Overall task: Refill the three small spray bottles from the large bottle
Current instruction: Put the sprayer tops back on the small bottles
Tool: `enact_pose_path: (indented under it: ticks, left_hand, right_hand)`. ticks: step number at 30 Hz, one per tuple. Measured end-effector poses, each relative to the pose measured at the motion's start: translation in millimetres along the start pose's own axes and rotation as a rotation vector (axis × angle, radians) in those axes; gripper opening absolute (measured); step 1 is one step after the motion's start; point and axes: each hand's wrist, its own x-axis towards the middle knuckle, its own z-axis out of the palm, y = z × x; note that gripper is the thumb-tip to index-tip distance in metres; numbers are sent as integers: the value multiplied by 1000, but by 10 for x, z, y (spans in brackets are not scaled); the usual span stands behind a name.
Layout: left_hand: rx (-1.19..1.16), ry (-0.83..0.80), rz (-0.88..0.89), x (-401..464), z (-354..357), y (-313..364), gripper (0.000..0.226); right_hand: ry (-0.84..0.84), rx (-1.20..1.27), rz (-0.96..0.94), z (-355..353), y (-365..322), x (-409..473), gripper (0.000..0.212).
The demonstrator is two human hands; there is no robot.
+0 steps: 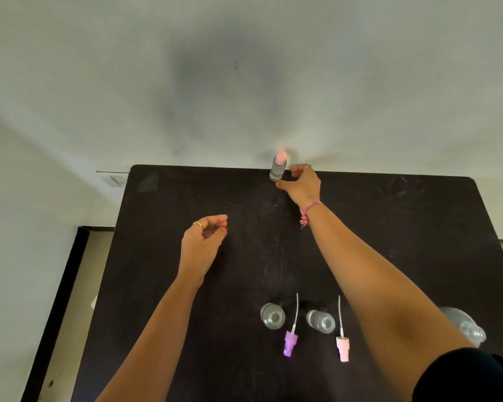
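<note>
Reaching to the far edge of the dark table [163, 285], we have our right hand [302, 185] at the capped spray bottle [277, 169], thumb and fingers curved toward its clear body; whether they grip it or only flank it we cannot tell. It stands upright with its pink cap on, apparently holding clear liquid, so we judge it set apart from the other two. Our left hand [205, 242] hovers over the table, loosely curled and holding nothing. Close to us stand two open spray bottles [272, 316], mouths up, kept together for pouring. Beside them lie the purple sprayer head [290, 343] and the pink sprayer head [342, 348], dip tubes pointing away. At the right, partly hidden behind our right arm, the large bottle [465, 326] lies within easy reach.
</note>
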Motion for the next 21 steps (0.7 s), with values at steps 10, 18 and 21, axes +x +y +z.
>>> enact_pose_path:
  ticks: [10, 18, 21]
  left_hand:
    - [177, -189, 117, -524, 27, -221, 30]
    - [286, -379, 200, -940, 77, -485, 66]
    - [427, -437, 180, -992, 118, -565, 74]
  right_hand:
    - [-291, -238, -320, -829, 121, -1248, 27]
    - [-404, -417, -422, -997, 547, -2207, 26]
    - [-483, -559, -438, -942, 667, -2432, 29]
